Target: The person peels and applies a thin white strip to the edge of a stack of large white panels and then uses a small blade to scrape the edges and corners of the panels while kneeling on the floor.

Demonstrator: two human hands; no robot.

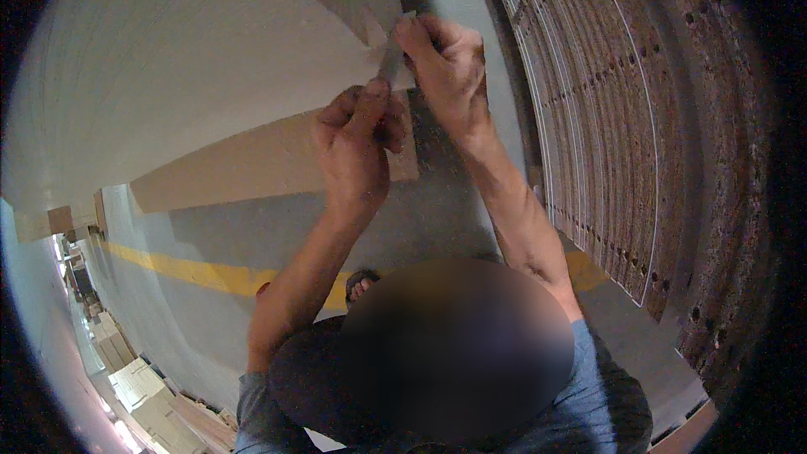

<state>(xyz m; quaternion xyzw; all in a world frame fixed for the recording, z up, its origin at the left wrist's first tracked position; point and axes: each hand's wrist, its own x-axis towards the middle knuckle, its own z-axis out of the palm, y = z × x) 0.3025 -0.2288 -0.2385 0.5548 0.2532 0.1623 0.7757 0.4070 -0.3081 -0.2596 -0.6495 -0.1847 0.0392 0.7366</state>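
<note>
Grey concrete floor (437, 210) with a yellow painted line (193, 271) runs beneath a large pale board (185, 67), whose lighter edge band (244, 164) slants across the middle. At the board's corner sits a thin grey strip (392, 57), a flat blade-like piece standing nearly upright against the edge. Both hands meet on it: the right hand (445, 67) pinches its upper end with fingers closed around it, wrist bent and forearm rising from the lower right. The left hand (357, 139) is clenched just below, thumb pressed up at the strip's lower end, forearm reaching from the lower left. Stacked perforated brown panels (639, 134) stand close by on the right. Pale boxes (139, 382) lie far off at lower left.
</note>
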